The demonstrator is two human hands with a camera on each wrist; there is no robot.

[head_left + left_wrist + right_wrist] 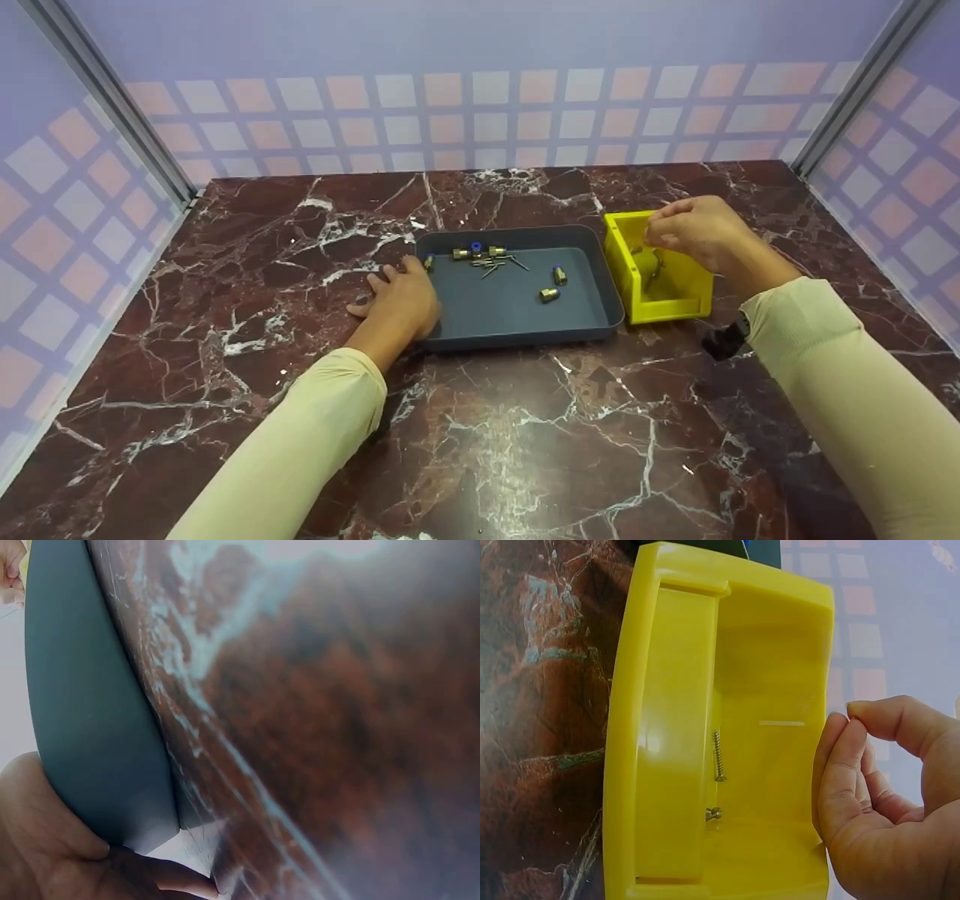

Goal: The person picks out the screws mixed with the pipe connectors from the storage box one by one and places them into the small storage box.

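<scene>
My left hand [405,300] rests along the left rim of a dark grey tray [517,319], its fingers spread; the left wrist view has the palm against the tray's outer wall [97,705]. Over the yellow bin [671,309] my right hand [701,231] hovers near the back rim. Its thumb and index fingertips meet, with nothing showing between them in the right wrist view. Inside the bin lie a screw [718,756] and a second small metal piece [714,814] with a rounded head. A thin pale streak crosses the bin's inner wall.
Several brass fittings with blue collars [559,275] lie in the tray, beside a loose cluster of screws [491,264] toward its back. Tray and bin stand side by side on a dark red marbled table [480,435]. Patterned panels [495,112] enclose the back and sides.
</scene>
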